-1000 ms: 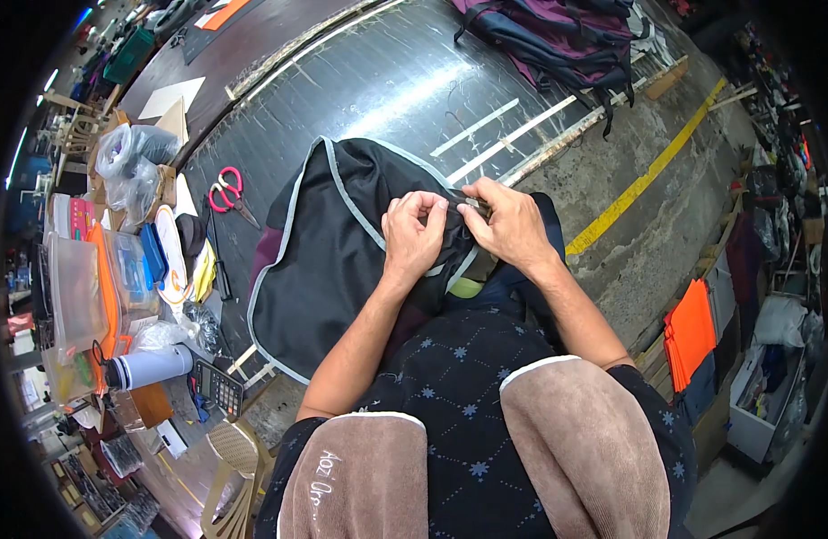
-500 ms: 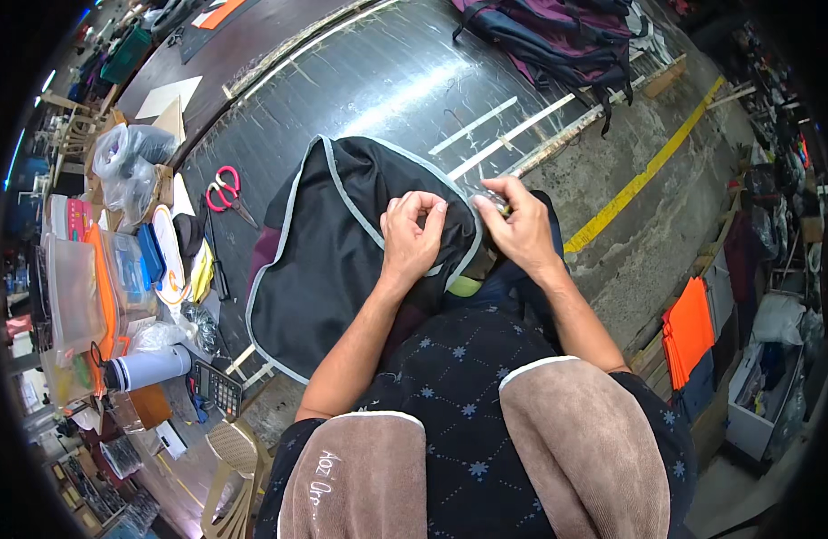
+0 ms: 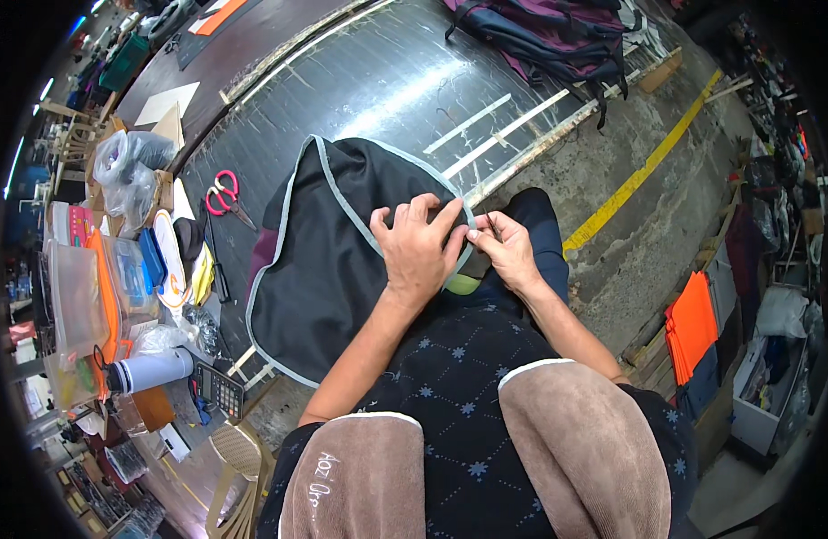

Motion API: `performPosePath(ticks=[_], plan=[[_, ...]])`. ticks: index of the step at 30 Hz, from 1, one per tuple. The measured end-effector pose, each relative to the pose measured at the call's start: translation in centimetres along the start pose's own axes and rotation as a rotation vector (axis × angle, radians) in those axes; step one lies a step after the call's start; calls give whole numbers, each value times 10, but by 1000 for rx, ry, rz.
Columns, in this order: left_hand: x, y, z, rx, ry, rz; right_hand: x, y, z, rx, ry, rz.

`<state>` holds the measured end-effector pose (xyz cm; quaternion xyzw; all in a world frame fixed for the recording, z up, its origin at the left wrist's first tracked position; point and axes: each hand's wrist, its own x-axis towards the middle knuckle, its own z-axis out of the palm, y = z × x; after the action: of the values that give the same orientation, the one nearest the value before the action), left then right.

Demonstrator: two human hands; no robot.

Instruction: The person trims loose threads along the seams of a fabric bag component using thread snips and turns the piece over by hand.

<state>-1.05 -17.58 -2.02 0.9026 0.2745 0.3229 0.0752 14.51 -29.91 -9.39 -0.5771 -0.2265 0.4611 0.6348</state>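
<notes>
Workpiece: a black fabric panel with light-grey edge binding (image 3: 315,260), located at centre frame, lying partly on a glossy black tabletop (image 3: 378,99) and extending toward the wearer's lap. Left hand (image 3: 418,247): partly open, fingers bent and spread over the panel, thumb and forefinger apart at the bound edge; from here I cannot tell whether cloth is pinched. Right hand (image 3: 511,251): thumb and fingers closed on a slim dark object (image 3: 493,225), just beside the binding.

Edges: the table's worn, pale-striped border runs diagonally toward upper right, where a purple-and-navy backpack (image 3: 549,40) overhangs it. Tabletop separates panel and backpack. Beyond the border, grey concrete floor (image 3: 603,202) with a painted yellow line gives room on the right. Red-handled scissors (image 3: 224,193) lie just left of the panel.

Containers: translucent plastic box (image 3: 75,287), left frame, contents blurred; pale-grey open bin (image 3: 753,433), lower right, holding dark items and plastic wrapping.
</notes>
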Motion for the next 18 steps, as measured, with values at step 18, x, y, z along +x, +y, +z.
performPosePath(ticks=[18], plan=[[-10, -6, 19, -490, -89, -359, -28, -30, 6, -806, 194, -481]])
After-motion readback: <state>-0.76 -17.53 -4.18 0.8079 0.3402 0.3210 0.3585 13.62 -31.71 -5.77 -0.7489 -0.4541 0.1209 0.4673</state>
